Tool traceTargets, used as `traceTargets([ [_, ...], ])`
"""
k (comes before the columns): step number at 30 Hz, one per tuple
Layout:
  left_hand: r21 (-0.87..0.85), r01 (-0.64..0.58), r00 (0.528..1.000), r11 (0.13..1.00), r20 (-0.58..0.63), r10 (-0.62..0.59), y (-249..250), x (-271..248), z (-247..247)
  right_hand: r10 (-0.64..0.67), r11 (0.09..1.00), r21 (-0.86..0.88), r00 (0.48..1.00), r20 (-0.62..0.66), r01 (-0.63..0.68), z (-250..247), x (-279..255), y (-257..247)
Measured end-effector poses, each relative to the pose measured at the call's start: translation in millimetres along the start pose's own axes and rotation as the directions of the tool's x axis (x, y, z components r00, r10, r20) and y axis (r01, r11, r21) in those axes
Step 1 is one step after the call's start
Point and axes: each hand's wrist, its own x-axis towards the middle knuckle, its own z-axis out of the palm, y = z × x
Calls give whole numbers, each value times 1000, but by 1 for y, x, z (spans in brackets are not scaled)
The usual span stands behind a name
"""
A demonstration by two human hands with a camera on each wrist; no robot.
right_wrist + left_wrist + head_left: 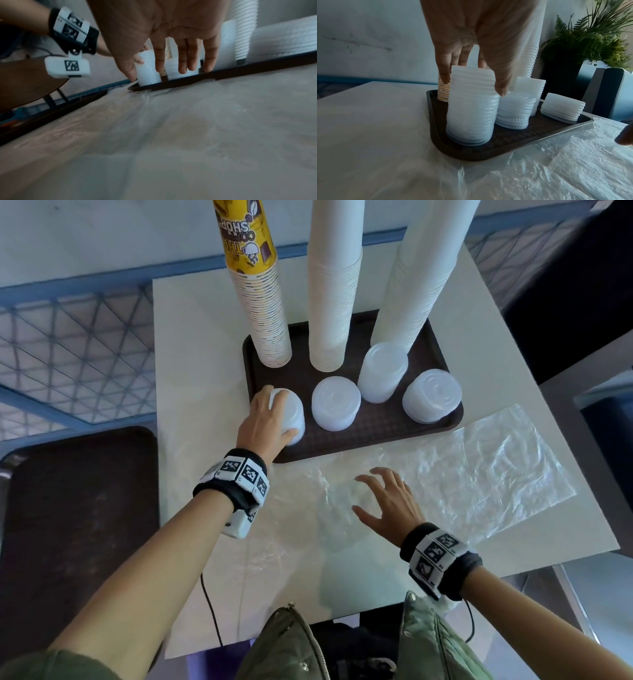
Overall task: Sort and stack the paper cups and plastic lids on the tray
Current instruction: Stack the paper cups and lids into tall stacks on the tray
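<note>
A brown tray (376,428) carries a tall stack of yellow printed cups (263,313), two tall stacks of white cups (332,302) (414,285) and several stacks of clear lids. My left hand (265,419) grips the upper part of the leftmost lid stack (294,412), which stands in the tray's near left corner (513,138). In the left wrist view the thumb and fingers (445,75) wrap round that lid stack (471,108). My right hand (383,498) hovers with spread fingers (181,60) over the clear plastic bag (479,474), holding nothing.
Other lid stacks (337,402) (382,371) (431,395) fill the tray's front row. The crumpled bag covers the white table (198,354) in front of the tray. A second brown tray (78,508) lies lower at left. A potted plant (590,40) stands beyond the table.
</note>
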Motion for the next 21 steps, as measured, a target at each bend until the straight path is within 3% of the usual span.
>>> traceTargets([
  [3, 6, -6, 1000, 1000, 5, 6, -1, 4, 2, 70, 995, 79, 996, -56, -65, -18, 3, 6],
  [6, 37, -29, 999, 999, -19, 30, -1, 3, 1, 62, 991, 123, 990, -124, -47, -39, 10, 13],
  [13, -16, -52, 967, 999, -252, 46, 5, -17, 4, 51, 984, 176, 973, -225, -11, -92, 51, 31],
  [17, -76, 48, 961, 996, -270, -67, 11, -24, 10, 102, 981, 186, 964, -247, -56, -111, 89, 42],
  [21, -137, 183, 951, 974, -226, -210, 19, -22, 12, 112, 990, 101, 976, -185, -94, -121, 129, 45],
])
